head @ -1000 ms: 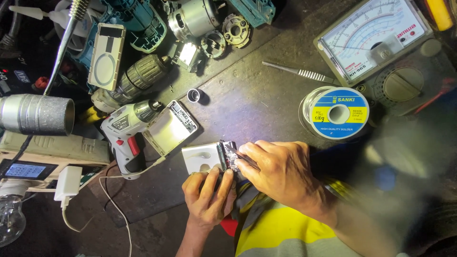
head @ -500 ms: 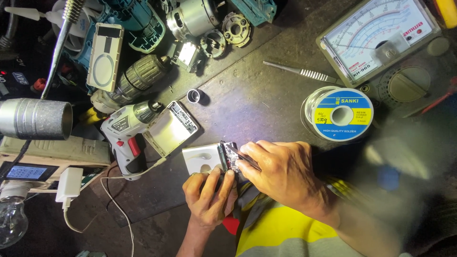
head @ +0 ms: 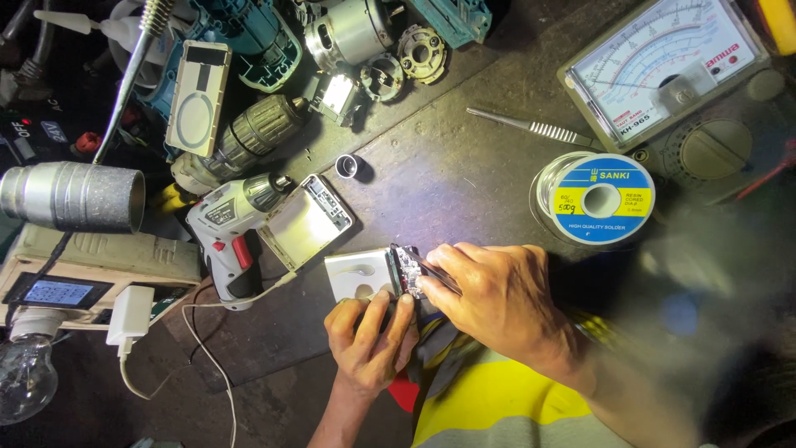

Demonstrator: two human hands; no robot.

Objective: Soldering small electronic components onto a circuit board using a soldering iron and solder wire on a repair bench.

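The right hand (head: 497, 303) covers the near end of the small circuit board (head: 408, 270), so what its fingers pinch there cannot be told. The left hand (head: 371, 336) hides the white casing's (head: 358, 272) lower edge. The analog multimeter (head: 663, 62) and yellow tool (head: 779, 21) run off the top-right edge. The right forearm (head: 705, 332) is blurred. The light bulb (head: 25, 377) is cut by the left edge.

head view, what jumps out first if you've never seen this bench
Near the bottom centre, the left hand steadies a small white device while the right hand works at its exposed circuit board under bright light. To the upper right lie a blue and yellow solder spool and a large analog multimeter. A small grey cordless screwdriver lies to the left.
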